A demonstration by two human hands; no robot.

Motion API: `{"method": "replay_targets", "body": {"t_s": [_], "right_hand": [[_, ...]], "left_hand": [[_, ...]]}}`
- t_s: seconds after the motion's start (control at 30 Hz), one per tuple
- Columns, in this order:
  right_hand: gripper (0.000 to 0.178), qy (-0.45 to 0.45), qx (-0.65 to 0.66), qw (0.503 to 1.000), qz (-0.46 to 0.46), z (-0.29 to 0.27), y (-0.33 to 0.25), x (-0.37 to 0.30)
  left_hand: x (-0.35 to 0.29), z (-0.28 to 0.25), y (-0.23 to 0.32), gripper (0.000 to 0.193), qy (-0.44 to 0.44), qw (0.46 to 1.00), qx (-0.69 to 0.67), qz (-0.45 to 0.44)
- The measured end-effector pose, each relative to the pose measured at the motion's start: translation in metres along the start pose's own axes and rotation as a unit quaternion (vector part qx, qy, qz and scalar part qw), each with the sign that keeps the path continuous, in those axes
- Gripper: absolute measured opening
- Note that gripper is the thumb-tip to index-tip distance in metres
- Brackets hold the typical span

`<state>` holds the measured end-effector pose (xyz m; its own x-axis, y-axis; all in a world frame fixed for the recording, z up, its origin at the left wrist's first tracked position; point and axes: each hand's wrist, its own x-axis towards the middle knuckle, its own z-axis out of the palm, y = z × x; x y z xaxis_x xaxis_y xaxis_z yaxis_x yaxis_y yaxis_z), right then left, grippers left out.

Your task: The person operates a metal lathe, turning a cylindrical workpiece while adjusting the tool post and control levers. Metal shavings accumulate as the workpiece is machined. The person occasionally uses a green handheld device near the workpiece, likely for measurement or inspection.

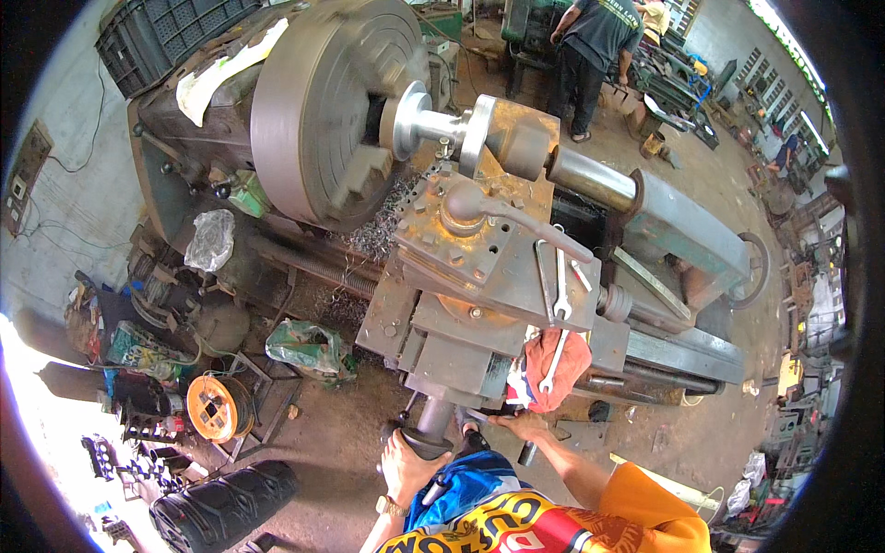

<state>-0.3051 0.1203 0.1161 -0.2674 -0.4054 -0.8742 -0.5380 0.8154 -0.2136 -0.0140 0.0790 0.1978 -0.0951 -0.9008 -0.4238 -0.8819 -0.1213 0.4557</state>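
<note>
The lathe (516, 304) fills the view, its chuck (318, 106) blurred with spin at the left end, gripping a shiny workpiece (433, 120). On the carriage's near edge lie a red rag (553, 369) and a wrench (559, 318). The left hand (406, 461) is closed round the crank handle (431, 433) below the carriage; the right hand (524, 426) rests open beside it. Vibration could shake the wrench loose, or the rag could snag.

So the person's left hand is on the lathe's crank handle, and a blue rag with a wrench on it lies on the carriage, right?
Not quite: the head view shows the rag is red-orange, not blue. The left hand does grip the crank handle, and a wrench lies on the rag.
</note>
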Motion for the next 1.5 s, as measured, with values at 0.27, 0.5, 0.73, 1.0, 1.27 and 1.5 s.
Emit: {"method": "replay_targets", "body": {"t_s": [0.27, 0.5, 0.73, 1.0, 1.27, 1.5], "right_hand": [[0.107, -0.012, 0.063, 0.997, -0.048, -0.004, 0.013, 0.002], [0.096, -0.018, 0.151, 0.985, -0.076, 0.009, 0.048, 0.025], [0.088, 0.029, 0.050, 0.996, -0.073, 0.016, 0.045, 0.030], [0.095, 0.009, 0.089, 0.992, -0.093, 0.015, 0.056, 0.040], [0.103, -0.018, 0.148, 0.983, -0.109, 0.017, 0.068, 0.045], [0.086, 0.008, 0.159, 0.980, -0.118, 0.026, 0.081, 0.055]], "left_hand": [[0.001, -0.001, 0.001, 0.117, 0.003, 1.000, 0.005, -0.003], [0.005, -0.014, -0.013, 0.124, -0.074, 0.995, -0.042, 0.042], [0.007, -0.016, -0.027, 0.129, -0.107, 0.987, -0.039, 0.114], [0.002, -0.005, -0.010, 0.119, -0.042, 0.996, 0.002, 0.076], [0.001, -0.004, -0.012, 0.116, -0.026, 0.997, -0.013, 0.075], [0.000, -0.010, -0.007, 0.120, -0.046, 0.997, -0.005, 0.065]]}}
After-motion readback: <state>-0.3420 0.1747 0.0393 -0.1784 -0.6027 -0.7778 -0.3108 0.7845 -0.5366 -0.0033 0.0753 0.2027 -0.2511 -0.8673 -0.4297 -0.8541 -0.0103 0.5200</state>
